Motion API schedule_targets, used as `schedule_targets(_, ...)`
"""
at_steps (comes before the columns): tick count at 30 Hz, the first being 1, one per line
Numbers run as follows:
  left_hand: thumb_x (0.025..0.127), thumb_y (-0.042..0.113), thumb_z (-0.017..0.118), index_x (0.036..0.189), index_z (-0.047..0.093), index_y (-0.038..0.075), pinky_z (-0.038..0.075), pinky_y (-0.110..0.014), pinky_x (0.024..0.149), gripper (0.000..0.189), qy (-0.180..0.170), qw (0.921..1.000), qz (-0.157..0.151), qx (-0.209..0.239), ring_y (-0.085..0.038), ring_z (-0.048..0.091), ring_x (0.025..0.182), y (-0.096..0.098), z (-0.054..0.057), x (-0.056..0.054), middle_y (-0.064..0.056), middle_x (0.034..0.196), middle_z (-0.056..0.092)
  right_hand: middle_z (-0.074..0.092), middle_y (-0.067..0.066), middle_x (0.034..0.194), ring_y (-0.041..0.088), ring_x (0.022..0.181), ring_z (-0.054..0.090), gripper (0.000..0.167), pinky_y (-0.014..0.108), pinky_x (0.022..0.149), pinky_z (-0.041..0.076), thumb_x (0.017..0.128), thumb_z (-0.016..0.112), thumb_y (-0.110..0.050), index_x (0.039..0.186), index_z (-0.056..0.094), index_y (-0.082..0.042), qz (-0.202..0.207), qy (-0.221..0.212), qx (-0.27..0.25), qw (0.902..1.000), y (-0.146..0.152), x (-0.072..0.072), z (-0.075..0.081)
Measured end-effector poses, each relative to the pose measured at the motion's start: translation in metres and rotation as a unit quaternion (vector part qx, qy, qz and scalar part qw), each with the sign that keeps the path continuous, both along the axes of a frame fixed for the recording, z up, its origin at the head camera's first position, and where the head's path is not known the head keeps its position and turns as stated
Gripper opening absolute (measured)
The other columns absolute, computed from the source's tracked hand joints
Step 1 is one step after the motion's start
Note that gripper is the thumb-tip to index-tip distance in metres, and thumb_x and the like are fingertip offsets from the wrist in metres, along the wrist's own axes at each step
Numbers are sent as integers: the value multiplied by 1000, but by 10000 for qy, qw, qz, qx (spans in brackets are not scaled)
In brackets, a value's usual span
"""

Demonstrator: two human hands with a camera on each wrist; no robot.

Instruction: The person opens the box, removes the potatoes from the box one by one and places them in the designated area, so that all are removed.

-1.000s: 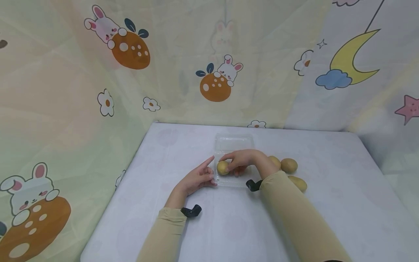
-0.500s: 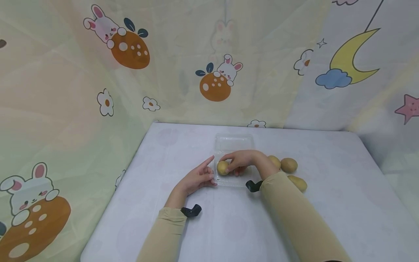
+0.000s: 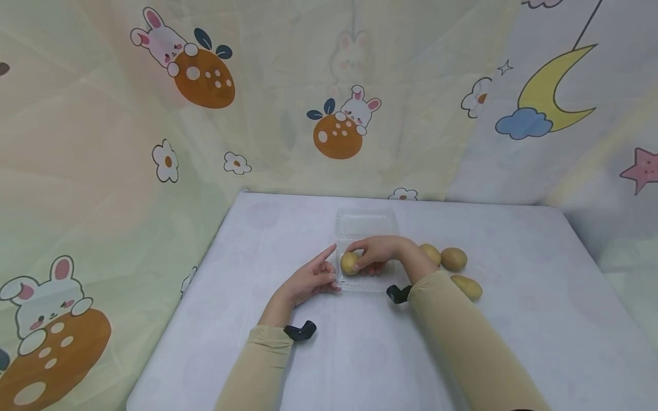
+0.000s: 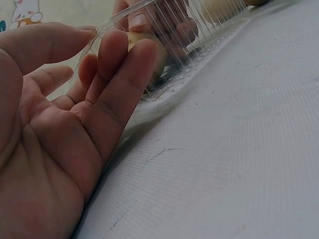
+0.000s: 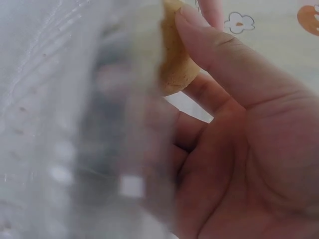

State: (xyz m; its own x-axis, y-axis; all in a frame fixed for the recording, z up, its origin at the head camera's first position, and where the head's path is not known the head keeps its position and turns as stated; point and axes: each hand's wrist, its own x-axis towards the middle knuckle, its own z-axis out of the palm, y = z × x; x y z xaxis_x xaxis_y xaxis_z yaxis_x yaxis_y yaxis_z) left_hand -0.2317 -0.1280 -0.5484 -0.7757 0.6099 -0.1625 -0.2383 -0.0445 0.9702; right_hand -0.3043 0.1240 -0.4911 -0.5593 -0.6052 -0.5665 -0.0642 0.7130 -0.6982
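Note:
A clear plastic clamshell box (image 3: 366, 222) lies on the table with its lid laid back. My right hand (image 3: 377, 251) reaches into the box from the right and pinches a small yellow-brown potato (image 3: 349, 264) near its left wall. In the right wrist view, the thumb presses the potato (image 5: 178, 59) from one side, and the blurred box wall hides much of it. At the left wall rests my left hand (image 3: 308, 279), index finger extended. Its fingers (image 4: 124, 82) are lightly bent at the clear rim in the left wrist view.
Right of the box, partly beside my right forearm, lie three more potatoes: one (image 3: 430, 251) half behind the wrist, a rounder one (image 3: 454, 259), and a longer one (image 3: 468, 287). The table (image 3: 524, 319) has a white cloth. Printed curtains (image 3: 277, 114) stand behind it.
The box has shifted very slightly to the left. Both hands and the pinched potato keep nearly the same place.

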Motion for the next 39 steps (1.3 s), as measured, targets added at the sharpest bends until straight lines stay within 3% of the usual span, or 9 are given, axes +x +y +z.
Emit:
schedule_targets(14,97,3,57,159,17,28,58,-42,91,78,66,10000,42,-40,-19,68,89,1,0,0,0,94,51,57,2,79,19,59,44,51,28,57,41,84,76,-43,131,59,-35,75,433,107,9990,2,3,20)
schedule_targets(20,96,1,57,159,19,29,58,-41,91,78,25,9999,119,-118,-19,68,89,0,0,1,-1,95,50,66,6,84,18,60,49,50,32,60,45,84,77,-41,131,58,-36,-22,517,69,9986,9,7,35)
schedule_targets(30,96,2,58,159,17,28,58,-41,91,80,157,9998,100,-86,-19,68,88,0,-2,1,-1,94,52,68,4,88,19,68,54,59,31,64,48,81,77,-49,134,55,-35,-320,811,-16,9962,38,13,46)
schedule_targets(39,95,1,59,159,17,27,59,-41,90,81,202,9997,121,-119,-19,68,86,0,-2,0,-1,93,52,69,4,92,25,77,59,59,39,74,51,80,78,-50,133,54,-39,-858,1010,-83,9911,73,31,55)
